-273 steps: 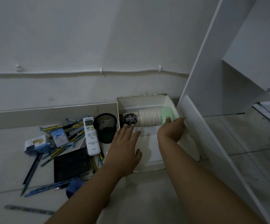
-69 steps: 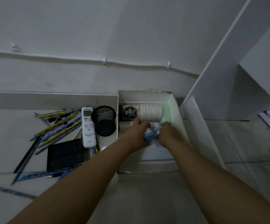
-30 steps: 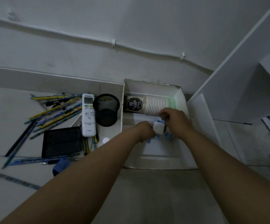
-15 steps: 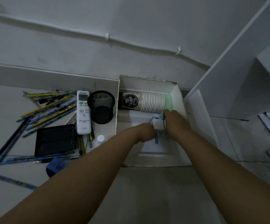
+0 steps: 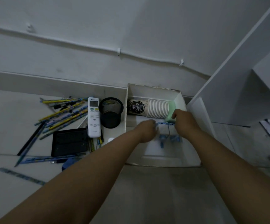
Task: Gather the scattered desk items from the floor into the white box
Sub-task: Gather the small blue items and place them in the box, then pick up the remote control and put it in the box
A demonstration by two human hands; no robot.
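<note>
Both hands are down inside the white box [image 5: 126, 110], the left hand [image 5: 146, 130] and right hand [image 5: 183, 122] pinching two small blue-and-white boxes [image 5: 165, 129] side by side, likely to pack them snugly beside the stack of paper cups [image 5: 148, 108]. Pencils [image 5: 63, 113], a remote control [image 5: 94, 117] and a mesh pen holder [image 5: 111, 112] wait on the floor.

White box [image 5: 153, 91], black mesh cup [image 5: 111, 113]

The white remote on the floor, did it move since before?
No. The white remote lies beside the black mesh cup, left of the white box, as before. Only the camera shifted.
</note>
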